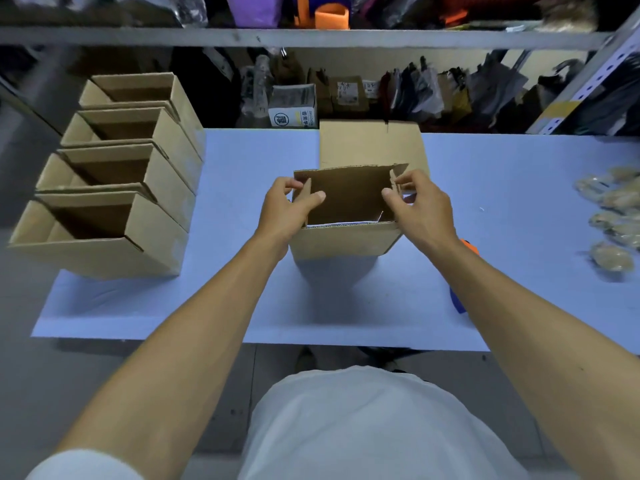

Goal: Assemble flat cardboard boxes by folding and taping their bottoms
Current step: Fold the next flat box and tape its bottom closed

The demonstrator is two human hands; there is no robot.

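At the table's (214,306) centre a small open cardboard box (346,237) stands upright, the left hand (284,209) pinching its 9 o'clock wall and the right hand (420,209) pinching its 3 o'clock wall. Four finished boxes (114,188) line up at 10 o'clock and clear-wrapped packets (613,216) lie at 3 o'clock. At 12 o'clock beyond a flat carton (370,143), a shelf (311,38) holds a white pack (293,116) whose print is too small to read.
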